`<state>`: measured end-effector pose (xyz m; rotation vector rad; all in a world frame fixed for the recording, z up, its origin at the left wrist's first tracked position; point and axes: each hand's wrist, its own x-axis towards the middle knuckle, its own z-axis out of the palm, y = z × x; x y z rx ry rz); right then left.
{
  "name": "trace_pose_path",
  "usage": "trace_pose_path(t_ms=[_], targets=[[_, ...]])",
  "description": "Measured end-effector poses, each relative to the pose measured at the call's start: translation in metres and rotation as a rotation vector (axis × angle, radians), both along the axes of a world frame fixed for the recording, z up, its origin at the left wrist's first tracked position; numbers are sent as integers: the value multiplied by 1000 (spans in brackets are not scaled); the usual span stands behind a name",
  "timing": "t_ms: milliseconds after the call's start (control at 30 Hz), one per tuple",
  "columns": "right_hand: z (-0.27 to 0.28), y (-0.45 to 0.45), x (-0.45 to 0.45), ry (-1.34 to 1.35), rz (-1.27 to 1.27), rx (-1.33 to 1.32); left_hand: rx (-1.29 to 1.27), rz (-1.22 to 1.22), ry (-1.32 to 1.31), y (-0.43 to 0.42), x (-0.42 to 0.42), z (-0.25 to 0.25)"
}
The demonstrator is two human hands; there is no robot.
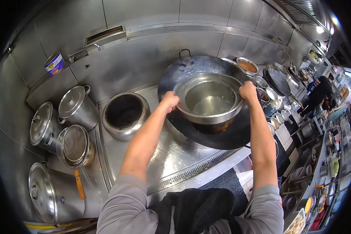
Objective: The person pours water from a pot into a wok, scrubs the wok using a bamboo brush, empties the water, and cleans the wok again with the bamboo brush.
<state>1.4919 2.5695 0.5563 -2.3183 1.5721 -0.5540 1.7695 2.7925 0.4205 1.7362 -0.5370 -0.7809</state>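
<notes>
A wide-rimmed metal pot (208, 118) is held between my two hands over a large black wok (238, 135). Clear, watery liquid (212, 104) lies inside the pot, and its lower outside is dark and stained. My left hand (170, 101) is closed on the left side of the rim. On the opposite side, my right hand (247, 90) grips the rim too. The wok sits on the steel range, its loop handle (185, 53) pointing toward the back wall. Whether the pot's base touches the wok, I cannot tell.
Left of the wok is a round burner opening (124, 117). Lidded stockpots (72, 102) and a strainer (75, 144) over a pot stand farther left. A bowl of orange liquid (247, 65) and several small containers line the right. A person (319, 91) is farther off.
</notes>
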Motion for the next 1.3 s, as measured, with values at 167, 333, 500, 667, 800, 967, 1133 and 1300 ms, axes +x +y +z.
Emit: trace_pose_path(t_ms=[167, 333, 500, 667, 800, 967, 1133, 1300], targets=[[-24, -12, -23, 76, -19, 35, 66, -57, 22, -17, -31, -35], [-49, -45, -26, 82, 15, -62, 201, -56, -13, -23, -53, -43], [-27, -49, -17, 210, 42, -42, 279, -143, 19, -35, -64, -57], [-17, -65, -10, 269, 78, -74, 281, -161, 100, -51, -73, -69], [-16, -80, -8, 318, 104, -87, 292, -221, 191, -51, -81, -58], [-9, -95, 1, 365, 112, -174, 244, -285, 286, -51, -90, -53], [26, -67, 11, 401, 83, -194, 201, -267, 362, -56, -95, -49], [40, -69, 3, 345, 92, -206, 140, -183, 231, -43, -77, -14]])
